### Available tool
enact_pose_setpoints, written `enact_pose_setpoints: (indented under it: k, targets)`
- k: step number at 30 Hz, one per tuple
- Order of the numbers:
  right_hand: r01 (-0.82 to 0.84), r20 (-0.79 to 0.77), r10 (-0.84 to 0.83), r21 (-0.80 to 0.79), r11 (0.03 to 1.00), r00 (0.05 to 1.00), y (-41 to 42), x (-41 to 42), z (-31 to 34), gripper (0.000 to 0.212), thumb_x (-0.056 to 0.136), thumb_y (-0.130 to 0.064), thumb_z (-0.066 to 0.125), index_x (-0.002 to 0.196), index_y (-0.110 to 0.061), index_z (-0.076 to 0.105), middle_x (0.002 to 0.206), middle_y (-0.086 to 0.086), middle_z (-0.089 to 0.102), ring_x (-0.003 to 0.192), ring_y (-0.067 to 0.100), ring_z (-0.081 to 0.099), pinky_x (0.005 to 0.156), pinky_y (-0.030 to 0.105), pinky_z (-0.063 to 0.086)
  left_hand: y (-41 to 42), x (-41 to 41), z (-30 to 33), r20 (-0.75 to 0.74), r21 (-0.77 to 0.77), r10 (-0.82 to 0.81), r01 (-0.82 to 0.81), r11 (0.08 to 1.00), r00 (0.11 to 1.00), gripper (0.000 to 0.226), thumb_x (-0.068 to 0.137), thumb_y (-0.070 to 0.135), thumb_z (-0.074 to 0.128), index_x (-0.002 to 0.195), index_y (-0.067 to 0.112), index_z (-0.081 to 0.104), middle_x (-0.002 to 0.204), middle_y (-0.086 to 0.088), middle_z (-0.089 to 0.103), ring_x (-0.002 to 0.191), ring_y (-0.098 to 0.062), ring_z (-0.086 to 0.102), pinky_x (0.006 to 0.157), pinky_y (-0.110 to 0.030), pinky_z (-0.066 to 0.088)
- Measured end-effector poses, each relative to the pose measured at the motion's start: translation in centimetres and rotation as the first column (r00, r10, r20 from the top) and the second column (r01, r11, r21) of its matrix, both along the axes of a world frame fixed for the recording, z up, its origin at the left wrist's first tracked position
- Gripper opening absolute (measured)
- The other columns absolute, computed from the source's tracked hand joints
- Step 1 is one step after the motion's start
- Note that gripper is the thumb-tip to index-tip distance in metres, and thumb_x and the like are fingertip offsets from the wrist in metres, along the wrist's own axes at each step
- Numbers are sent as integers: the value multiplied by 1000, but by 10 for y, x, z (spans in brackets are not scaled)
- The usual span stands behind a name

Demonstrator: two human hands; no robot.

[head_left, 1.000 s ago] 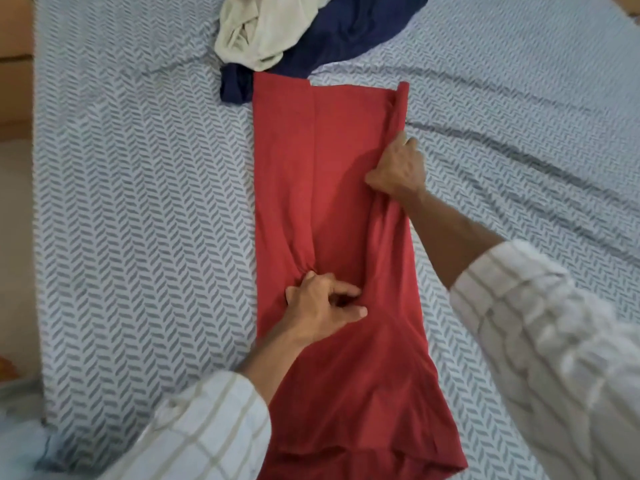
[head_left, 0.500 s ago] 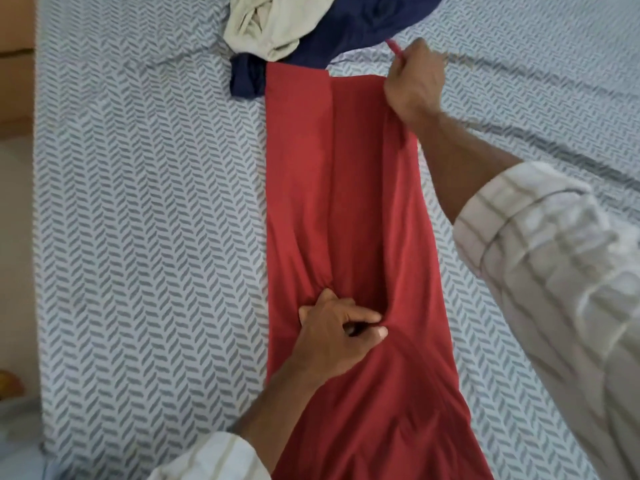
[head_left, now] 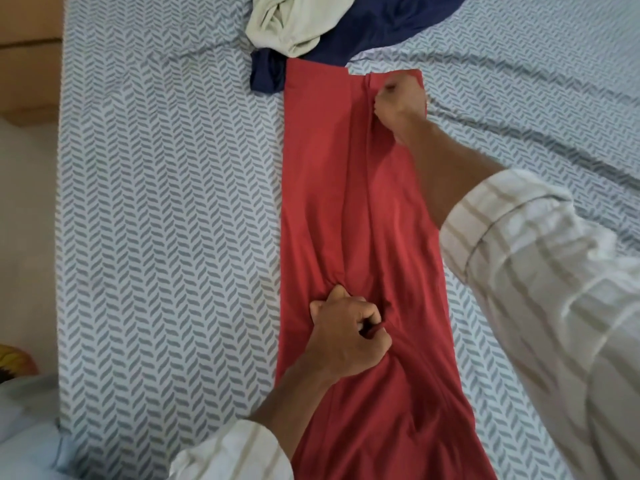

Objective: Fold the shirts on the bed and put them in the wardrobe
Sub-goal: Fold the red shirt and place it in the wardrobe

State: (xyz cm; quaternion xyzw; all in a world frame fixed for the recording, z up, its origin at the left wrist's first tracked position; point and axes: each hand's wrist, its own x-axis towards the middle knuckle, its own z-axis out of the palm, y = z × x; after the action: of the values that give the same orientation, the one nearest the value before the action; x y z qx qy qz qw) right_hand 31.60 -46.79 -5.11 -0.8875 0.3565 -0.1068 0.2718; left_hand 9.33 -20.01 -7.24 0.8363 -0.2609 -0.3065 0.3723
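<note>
Your long red cotton shirt [head_left: 349, 209] lies lengthwise down the grey-and-white chevron bedsheet [head_left: 166, 202], folded into a narrow strip, and it is the landmark for everything here. Your right hand [head_left: 398, 105] has come back down from above the shirt's far right corner, where it was lifting the edge half a second ago, and now sits on the far end of the strip, fingers curled around a pinch of red cloth and pressing the side flap inward. A second ago that hand was nearer the middle of the right edge. Your left hand [head_left: 349, 336] has stayed put at the shirt's middle, fingers bunched tight on a gather of fabric. The lengthwise fold looks nearly set, so folding end to end is probably next. Beyond the shirt's far end, touching it, a crumpled navy shirt [head_left: 374, 32] and a cream garment [head_left: 287, 22] wait unfolded.
</note>
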Motion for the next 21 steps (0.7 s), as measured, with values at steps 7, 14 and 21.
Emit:
enact_pose_setpoints:
  k: [7, 14, 21]
  targets:
    - [-231, 63, 237, -93, 968, 969, 52, -110, -2, 33, 88, -6, 52, 120, -3, 58, 113, 19, 64, 106, 37, 60, 92, 35, 40, 1, 1, 2, -29, 39, -12, 13, 999, 1000, 28, 66, 48, 52, 66, 23, 64, 68, 13, 52, 94, -2, 46, 96, -31, 25]
    - [-203, 137, 217, -111, 973, 967, 148, -317, -16, 17, 83, -8, 56, 92, -15, 68, 89, 3, 60, 84, 21, 56, 79, 30, 45, 4, 3, 28, 2, 132, -70, 69, 989, 998, 33, 71, 52, 66, 57, 23, 56, 75, 13, 58, 98, -10, 51, 102, -40, 32]
    - [-199, 177, 217, -112, 974, 960, 177, -388, 2, 24, 90, -24, 50, 108, -21, 66, 102, -9, 61, 96, 10, 52, 88, 19, 41, 37, -26, 63, 155, -44, 25, -18, 999, 988, 31, 80, 43, 64, 65, 24, 44, 69, 11, 49, 73, -9, 50, 72, -33, 45]
